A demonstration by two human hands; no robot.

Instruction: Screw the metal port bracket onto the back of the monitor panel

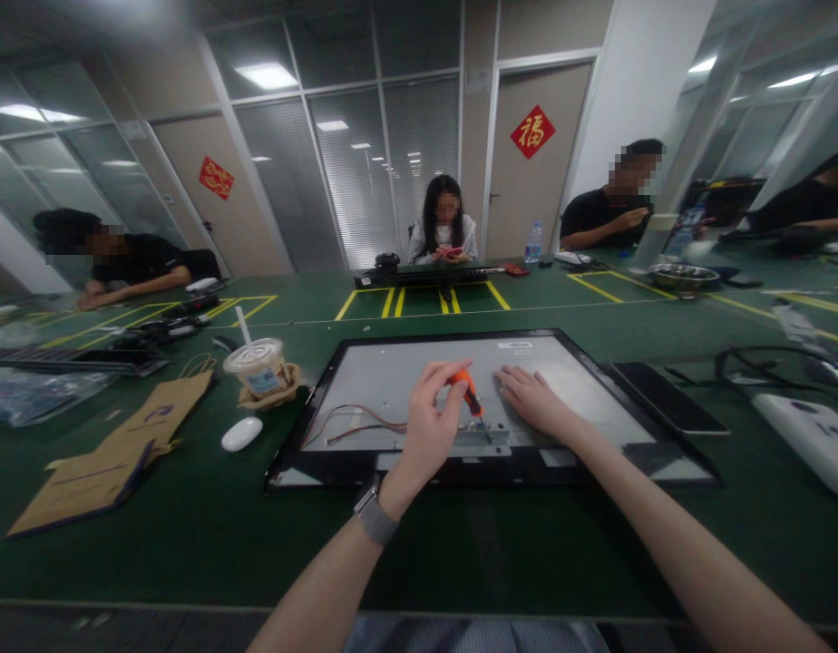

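A flat display panel (425,372) with a black frame lies back side up on the green table. My left hand (434,413) grips an orange and black screwdriver (469,396), its tip pointing down at a metal bracket (483,439) near the panel's front edge. Flat on the grey panel back, fingers stretched out, rests my right hand (533,399), just right of the screwdriver. Thin wires (365,424) run from the bracket toward the panel's left side. Whether the tip sits in a screw is too small to tell.
Left of the panel stand an iced drink cup (259,367) in a cardboard holder, a white mouse-like case (242,434) and a paper bag (120,453). On the right lie a black phone (667,397) and a white device (810,440). Several people sit around the table.
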